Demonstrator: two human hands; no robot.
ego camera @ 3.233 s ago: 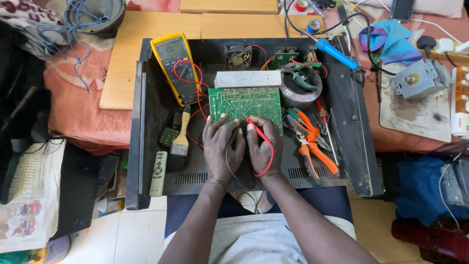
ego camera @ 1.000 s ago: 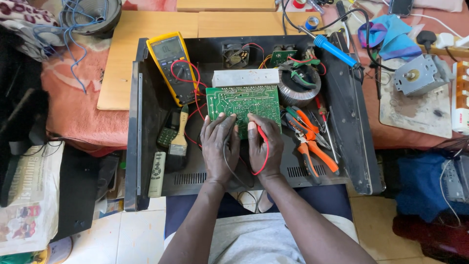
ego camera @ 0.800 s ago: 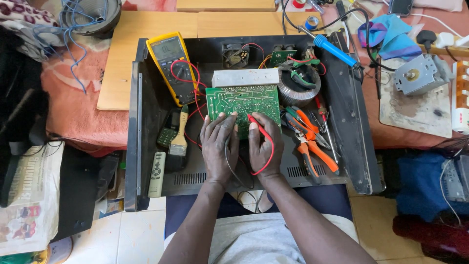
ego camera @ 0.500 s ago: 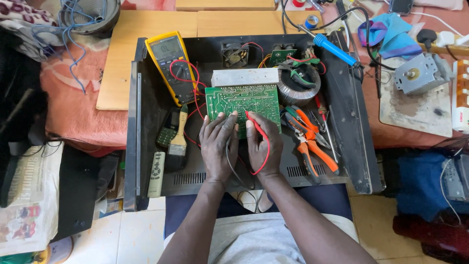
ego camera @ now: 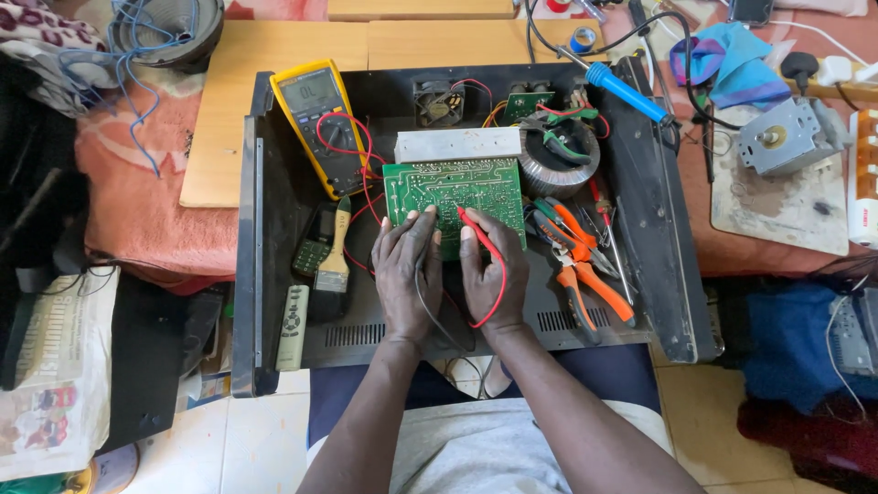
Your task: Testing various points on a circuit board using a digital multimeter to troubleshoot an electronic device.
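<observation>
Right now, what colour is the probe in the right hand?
Red, with a red lead; the probe in the right hand shows best in the head view.

Green circuit board (ego camera: 453, 197) under my fingers; red probe (ego camera: 476, 229) in my right hand (ego camera: 492, 274); yellow multimeter (ego camera: 320, 123) (grey screen); orange-handled pliers (ego camera: 585, 274); blue-handled soldering iron (ego camera: 626, 91)

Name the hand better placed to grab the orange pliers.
Right, most likely. The right hand lies just beside the orange pliers, though it holds the red probe on the green board. The left hand sits on the far side.
</observation>
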